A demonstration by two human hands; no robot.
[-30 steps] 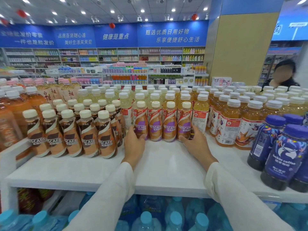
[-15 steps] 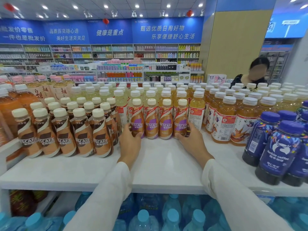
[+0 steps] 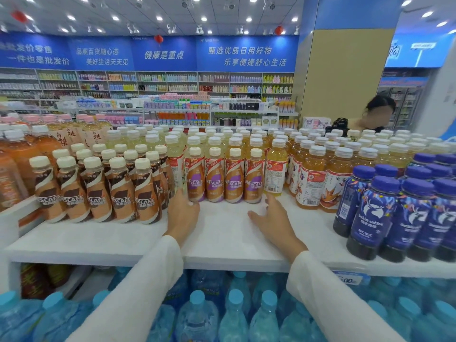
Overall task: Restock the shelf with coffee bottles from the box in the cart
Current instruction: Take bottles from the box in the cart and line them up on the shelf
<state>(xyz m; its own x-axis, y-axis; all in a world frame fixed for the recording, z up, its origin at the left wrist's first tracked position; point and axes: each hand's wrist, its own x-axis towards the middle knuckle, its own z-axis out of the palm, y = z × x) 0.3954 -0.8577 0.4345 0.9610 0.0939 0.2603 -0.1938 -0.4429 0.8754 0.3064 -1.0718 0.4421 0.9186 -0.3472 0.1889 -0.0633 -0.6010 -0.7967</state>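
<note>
Your right hand (image 3: 274, 218) has come off the row of four tan plastic coffee bottles with purple labels (image 3: 224, 178) at frame centre and hovers with fingers spread. Your left hand (image 3: 183, 213) still touches the leftmost bottle, fingers relaxed. The row stands squared on the white shelf (image 3: 222, 240), so this batch looks placed; fetch more.

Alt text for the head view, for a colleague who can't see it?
A person's left hand touches the leftmost of four purple-labelled brown Nescafé coffee bottles in a row on a white shelf; the right hand is open beside the rightmost. Brown-labelled Nescafé bottles stand to their left, dark blue-capped coffee bottles to the right.
</note>
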